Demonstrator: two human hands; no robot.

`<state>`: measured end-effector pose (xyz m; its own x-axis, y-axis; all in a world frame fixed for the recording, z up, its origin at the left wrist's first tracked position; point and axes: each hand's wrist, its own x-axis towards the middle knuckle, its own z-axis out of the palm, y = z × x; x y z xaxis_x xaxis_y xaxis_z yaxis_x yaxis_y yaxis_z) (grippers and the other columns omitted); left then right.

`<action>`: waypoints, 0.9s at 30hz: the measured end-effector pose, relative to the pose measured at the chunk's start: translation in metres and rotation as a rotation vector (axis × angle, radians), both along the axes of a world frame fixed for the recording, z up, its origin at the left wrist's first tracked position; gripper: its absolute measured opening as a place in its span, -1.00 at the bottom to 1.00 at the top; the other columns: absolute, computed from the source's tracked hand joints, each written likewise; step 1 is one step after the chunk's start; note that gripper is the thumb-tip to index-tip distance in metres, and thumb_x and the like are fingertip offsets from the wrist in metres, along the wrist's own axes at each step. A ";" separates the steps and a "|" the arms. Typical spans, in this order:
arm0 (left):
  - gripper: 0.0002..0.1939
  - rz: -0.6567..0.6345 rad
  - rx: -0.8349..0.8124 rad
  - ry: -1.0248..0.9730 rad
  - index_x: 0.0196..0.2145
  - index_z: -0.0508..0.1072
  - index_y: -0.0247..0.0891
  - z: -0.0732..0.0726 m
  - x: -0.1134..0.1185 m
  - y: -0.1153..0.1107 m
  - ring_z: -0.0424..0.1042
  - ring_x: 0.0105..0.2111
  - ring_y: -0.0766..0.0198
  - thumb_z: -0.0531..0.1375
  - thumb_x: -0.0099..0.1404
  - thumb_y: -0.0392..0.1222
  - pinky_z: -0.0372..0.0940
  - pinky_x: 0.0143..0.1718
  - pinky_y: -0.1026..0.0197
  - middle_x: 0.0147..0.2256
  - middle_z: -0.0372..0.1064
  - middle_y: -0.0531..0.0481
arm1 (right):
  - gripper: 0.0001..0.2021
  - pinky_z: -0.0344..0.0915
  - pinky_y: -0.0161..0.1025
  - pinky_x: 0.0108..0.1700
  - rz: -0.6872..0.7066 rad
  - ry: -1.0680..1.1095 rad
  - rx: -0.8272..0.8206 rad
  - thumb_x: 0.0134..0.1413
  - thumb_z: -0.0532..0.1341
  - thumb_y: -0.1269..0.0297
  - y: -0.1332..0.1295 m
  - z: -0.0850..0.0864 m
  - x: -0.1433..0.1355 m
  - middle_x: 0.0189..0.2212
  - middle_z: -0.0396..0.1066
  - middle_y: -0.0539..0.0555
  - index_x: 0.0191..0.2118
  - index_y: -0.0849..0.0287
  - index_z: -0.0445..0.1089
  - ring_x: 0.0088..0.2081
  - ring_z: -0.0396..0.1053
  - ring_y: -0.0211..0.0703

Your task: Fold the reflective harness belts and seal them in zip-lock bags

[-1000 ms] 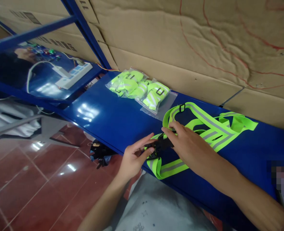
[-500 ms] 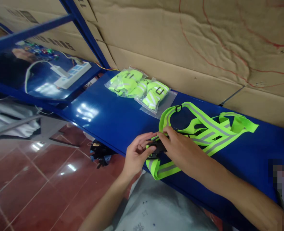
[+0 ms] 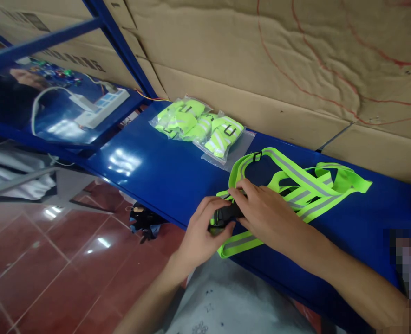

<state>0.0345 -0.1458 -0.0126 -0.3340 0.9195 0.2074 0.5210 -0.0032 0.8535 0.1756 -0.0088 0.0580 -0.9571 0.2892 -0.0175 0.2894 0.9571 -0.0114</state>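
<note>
A black plastic buckle [image 3: 225, 214] sits between my two hands, above the near edge of the blue table. My left hand [image 3: 203, 227] is curled round its left end, thumb below and fingers above. From the right, my right hand [image 3: 261, 204] grips the other end, its fingertips partly hiding the black part. The buckle belongs to a neon yellow-green reflective harness [image 3: 309, 185] with grey stripes, whose straps lie loosely spread to the right. One strap loops below my hands near the edge. A small black slider [image 3: 257, 157] sits on the upper strap.
Several clear bags of folded yellow-green straps [image 3: 194, 121] lie at the back of the blue table [image 3: 163, 171]. A white power strip [image 3: 102, 109] rests on the shelf at left, near another person's hand [image 3: 27, 79]. Cardboard [image 3: 261, 55] lines the back.
My left hand has closed further round the buckle, its fingers now curled over the top. The buckle is tilted slightly, and the lower strap loop has shifted a little.
</note>
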 end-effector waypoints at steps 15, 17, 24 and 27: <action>-0.63 0.024 0.037 0.060 0.06 0.41 -0.17 -0.013 0.001 0.006 0.50 -0.02 0.16 0.30 0.31 -0.25 0.39 0.04 0.15 -0.01 0.46 -0.12 | -0.65 0.38 -0.07 -0.26 -0.022 -0.048 0.051 0.17 0.22 0.50 0.002 0.005 0.001 -0.03 0.38 0.22 0.08 0.26 0.33 -0.19 0.49 0.03; -0.65 0.043 0.029 -0.140 0.05 0.42 -0.17 -0.019 -0.003 0.006 0.52 -0.03 0.18 0.31 0.33 -0.20 0.42 0.00 0.18 -0.03 0.48 -0.12 | -0.62 0.38 -0.07 -0.26 -0.028 -0.043 0.055 0.15 0.23 0.52 0.007 0.004 0.003 -0.01 0.38 0.21 0.09 0.25 0.33 -0.18 0.49 0.03; -0.77 0.148 0.126 -0.531 -0.13 0.47 -0.24 -0.022 -0.015 0.009 0.57 -0.16 0.24 0.37 0.28 -0.19 0.44 -0.18 0.29 -0.21 0.55 -0.07 | -0.61 0.35 -0.11 -0.31 -0.090 -0.046 0.016 0.16 0.35 0.28 0.022 0.009 0.012 -0.01 0.39 0.24 0.08 0.25 0.38 -0.19 0.48 0.03; -0.80 0.181 0.145 -0.406 -0.12 0.51 -0.22 -0.021 -0.009 0.005 0.57 -0.13 0.21 0.36 0.30 -0.21 0.45 -0.12 0.24 -0.16 0.57 -0.08 | -0.69 0.26 -0.17 -0.38 -0.092 -0.068 -0.098 0.19 0.33 0.17 0.023 0.014 0.014 -0.09 0.41 0.16 -0.01 0.20 0.46 -0.24 0.48 -0.02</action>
<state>0.0252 -0.1406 -0.0337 -0.5674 0.8099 0.1489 0.1481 -0.0775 0.9859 0.1891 0.0139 0.0724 -0.9221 0.3697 -0.1141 0.3795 0.9217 -0.0807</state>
